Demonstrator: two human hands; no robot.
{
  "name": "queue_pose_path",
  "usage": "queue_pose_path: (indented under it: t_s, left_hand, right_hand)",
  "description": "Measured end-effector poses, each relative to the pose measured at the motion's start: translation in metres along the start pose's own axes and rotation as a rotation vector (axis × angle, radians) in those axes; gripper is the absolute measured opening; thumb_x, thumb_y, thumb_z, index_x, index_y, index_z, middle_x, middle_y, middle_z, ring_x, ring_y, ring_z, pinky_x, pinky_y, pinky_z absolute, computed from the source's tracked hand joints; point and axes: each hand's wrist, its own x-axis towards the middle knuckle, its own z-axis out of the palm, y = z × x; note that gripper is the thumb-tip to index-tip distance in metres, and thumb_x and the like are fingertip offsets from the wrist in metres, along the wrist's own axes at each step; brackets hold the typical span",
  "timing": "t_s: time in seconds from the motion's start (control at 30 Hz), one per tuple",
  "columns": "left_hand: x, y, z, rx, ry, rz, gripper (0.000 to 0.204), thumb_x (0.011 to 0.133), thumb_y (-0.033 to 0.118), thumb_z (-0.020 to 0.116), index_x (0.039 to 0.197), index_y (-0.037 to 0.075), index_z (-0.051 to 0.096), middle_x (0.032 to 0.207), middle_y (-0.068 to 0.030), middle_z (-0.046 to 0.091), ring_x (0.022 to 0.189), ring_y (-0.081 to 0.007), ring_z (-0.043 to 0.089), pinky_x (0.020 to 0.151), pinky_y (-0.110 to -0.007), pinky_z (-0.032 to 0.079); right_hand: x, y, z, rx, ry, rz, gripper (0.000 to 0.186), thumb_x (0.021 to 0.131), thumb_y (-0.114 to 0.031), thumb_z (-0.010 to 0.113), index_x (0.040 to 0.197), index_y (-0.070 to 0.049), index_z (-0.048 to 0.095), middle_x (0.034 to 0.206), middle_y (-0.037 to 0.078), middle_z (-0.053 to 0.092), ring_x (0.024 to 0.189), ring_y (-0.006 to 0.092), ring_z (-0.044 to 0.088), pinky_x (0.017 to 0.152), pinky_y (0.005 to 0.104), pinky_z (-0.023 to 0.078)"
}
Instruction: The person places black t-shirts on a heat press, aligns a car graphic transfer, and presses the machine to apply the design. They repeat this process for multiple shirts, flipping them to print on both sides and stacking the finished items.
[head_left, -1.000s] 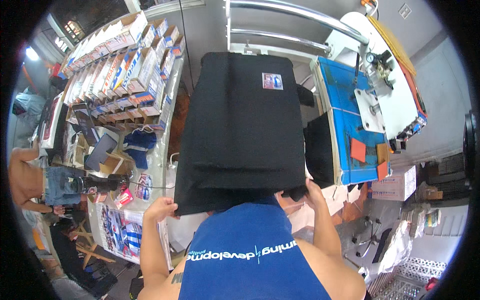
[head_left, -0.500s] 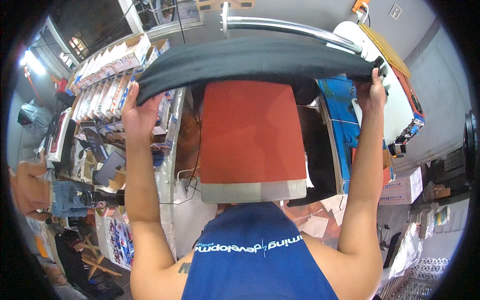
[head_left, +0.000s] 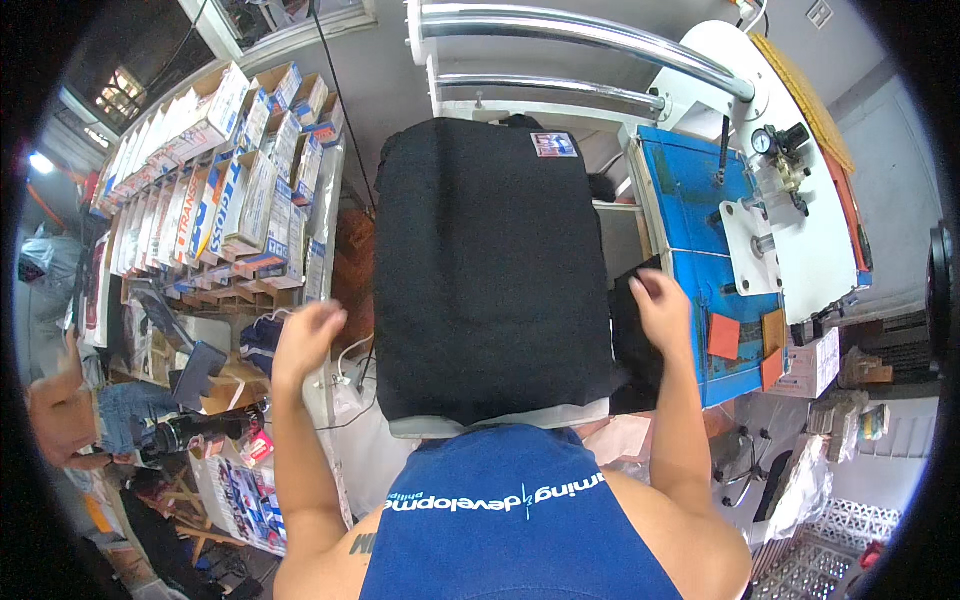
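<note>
A black garment (head_left: 490, 270) lies spread over the press platen, its pale front edge (head_left: 500, 418) showing along the side nearest me. Near the garment's far right corner is a small white, red and blue printed patch (head_left: 554, 145). My left hand (head_left: 308, 340) hovers just left of the cloth, fingers loosely curled and apart from it, slightly blurred. To the right of the platen, my right hand (head_left: 662, 308) has thumb and forefinger parted, with nothing visible between them. Dark cloth (head_left: 637, 345) hangs beside and beneath that hand.
Chrome rails (head_left: 590, 45) cross behind the platen to a white machine body with a pressure gauge (head_left: 763, 140). A blue platen (head_left: 700, 220) holds small reddish pads (head_left: 724, 337). Boxes (head_left: 215, 200) fill a left-hand table. Another person's hand (head_left: 58, 400) is at far left.
The black garment, earlier stretched between both raised hands above the red platen, now covers it. Both hands have let go and come back toward me, to either side.
</note>
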Motion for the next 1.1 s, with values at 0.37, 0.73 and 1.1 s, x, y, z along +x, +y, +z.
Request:
queue_pose_path:
  t_s: [0.37, 0.73, 1.1]
  left_hand:
    - [0.317, 0.065, 0.072, 0.325, 0.386, 0.002, 0.025, 0.094, 0.019, 0.068, 0.109, 0.003, 0.078, 0.111, -0.0268, 0.074, 0.111, -0.0432, 0.07, 0.096, -0.05, 0.055]
    - [0.369, 0.12, 0.047, -0.451, 0.321, -0.054, 0.019, 0.104, 0.014, 0.055, 0.106, -0.005, 0.056, 0.088, -0.0231, 0.075, 0.08, -0.0292, 0.078, 0.069, -0.039, 0.064]
    - [0.376, 0.14, 0.15, 0.304, 0.214, 0.456, 0.046, 0.101, 0.042, 0.06, 0.13, 0.007, 0.064, 0.125, -0.0226, 0.071, 0.12, -0.043, 0.065, 0.103, -0.053, 0.048]
  right_hand:
    - [0.25, 0.051, 0.19, 0.814, -0.424, 0.818, 0.038, 0.101, -0.036, 0.066, 0.117, -0.003, 0.077, 0.108, 0.016, 0.078, 0.103, 0.0292, 0.073, 0.091, 0.0443, 0.055]
    - [0.337, 0.012, 0.113, -0.114, 0.166, 0.281, 0.033, 0.094, -0.03, 0.066, 0.095, 0.0, 0.079, 0.105, 0.023, 0.077, 0.102, 0.0378, 0.074, 0.092, 0.0468, 0.057]
    - [0.349, -0.012, 0.153, -0.112, -0.127, 0.059, 0.073, 0.095, -0.048, 0.07, 0.147, 0.001, 0.053, 0.141, 0.029, 0.061, 0.132, 0.0424, 0.059, 0.113, 0.0497, 0.046]
